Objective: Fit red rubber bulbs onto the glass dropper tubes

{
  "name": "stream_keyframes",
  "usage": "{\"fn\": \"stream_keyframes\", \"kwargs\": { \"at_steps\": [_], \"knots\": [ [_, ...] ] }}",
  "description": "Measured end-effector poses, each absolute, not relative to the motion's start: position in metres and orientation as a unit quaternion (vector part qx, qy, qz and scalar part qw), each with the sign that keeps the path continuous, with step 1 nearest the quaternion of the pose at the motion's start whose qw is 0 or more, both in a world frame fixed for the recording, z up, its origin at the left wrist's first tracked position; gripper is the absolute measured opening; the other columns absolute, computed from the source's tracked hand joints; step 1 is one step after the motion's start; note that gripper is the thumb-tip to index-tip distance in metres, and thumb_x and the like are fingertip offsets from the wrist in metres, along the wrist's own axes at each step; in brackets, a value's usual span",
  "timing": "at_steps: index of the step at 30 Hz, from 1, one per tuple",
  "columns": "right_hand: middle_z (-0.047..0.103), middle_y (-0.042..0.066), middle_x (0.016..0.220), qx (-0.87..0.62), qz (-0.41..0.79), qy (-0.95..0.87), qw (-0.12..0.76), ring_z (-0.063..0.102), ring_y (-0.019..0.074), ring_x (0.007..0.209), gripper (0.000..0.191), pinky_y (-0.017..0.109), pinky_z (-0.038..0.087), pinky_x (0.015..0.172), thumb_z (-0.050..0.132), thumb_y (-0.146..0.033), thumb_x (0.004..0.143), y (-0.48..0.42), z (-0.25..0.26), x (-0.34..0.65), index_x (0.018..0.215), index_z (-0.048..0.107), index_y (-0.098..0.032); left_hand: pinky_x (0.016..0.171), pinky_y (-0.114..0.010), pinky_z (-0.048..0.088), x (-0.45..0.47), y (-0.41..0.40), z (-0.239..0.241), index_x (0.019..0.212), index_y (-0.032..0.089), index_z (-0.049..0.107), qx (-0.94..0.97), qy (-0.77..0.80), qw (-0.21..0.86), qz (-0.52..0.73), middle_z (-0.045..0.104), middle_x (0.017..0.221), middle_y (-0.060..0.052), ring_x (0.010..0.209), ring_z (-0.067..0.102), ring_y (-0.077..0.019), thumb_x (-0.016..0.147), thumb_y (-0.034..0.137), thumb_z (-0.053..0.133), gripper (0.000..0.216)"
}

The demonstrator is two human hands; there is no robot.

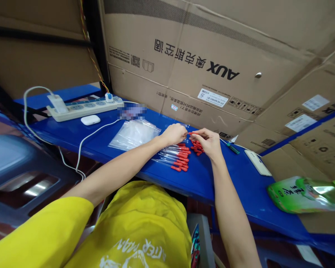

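your right hand (pixel 208 140), fingertips nearly together, pinches a red dropper bulb (pixel 192 133) on the far side of the loose bulbs (pixel 197 149); your left hand (pixel 174 134) is curled closed, contents hidden. bulb likely light, soft: grip its body. dropper tubes (pixel 169 152) probably slippery, fragile.

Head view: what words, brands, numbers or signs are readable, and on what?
"AUX 奥克斯空调", upside down, on the large cardboard box.
"师傅您辛苦了!", same box.
"MAN", yellow shirt; adjoining word unclear.
"茶", apparently, green bottle.
White stickers, other box print: too small or blurred.
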State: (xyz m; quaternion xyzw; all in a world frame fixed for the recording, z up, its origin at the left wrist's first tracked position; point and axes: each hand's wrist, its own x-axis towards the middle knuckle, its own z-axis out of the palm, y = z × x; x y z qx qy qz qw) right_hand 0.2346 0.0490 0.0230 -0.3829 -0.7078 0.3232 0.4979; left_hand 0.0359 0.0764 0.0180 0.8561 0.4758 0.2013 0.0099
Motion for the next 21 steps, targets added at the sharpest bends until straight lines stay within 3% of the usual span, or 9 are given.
{"fn": "stream_keyframes", "kwargs": {
  "at_steps": [8,21],
  "knots": [
    [0.081,0.006,0.078,-0.383,0.315,-0.719,0.488,0.08,0.026,0.075,0.029,0.038,0.066,0.075,0.085,-0.049,0.081,0.0496,0.0236,0.2349,0.087,0.078,-0.021,0.076,-0.032,0.051,0.0374,0.0761,0.0168,0.089,0.016,0.085,0.854,0.477,0.025,0.207,0.08,0.089,-0.018,0.091,0.077,-0.0304,0.093,0.022,0.062,0.024],
    [0.082,0.006,0.083,-0.371,0.239,-0.748,0.496,0.08,0.0269,0.078,0.028,0.039,0.065,0.077,0.078,-0.05,0.088,0.0524,0.0177,0.2309,0.088,0.077,-0.022,0.066,-0.029,0.041,0.0422,0.0779,0.011,0.072,0.015,0.079,0.84,0.46,0.076,0.276,0.077,0.075,-0.014,0.073,0.072,-0.0231,0.092,0.023,0.066,0.025]
  ]
}}
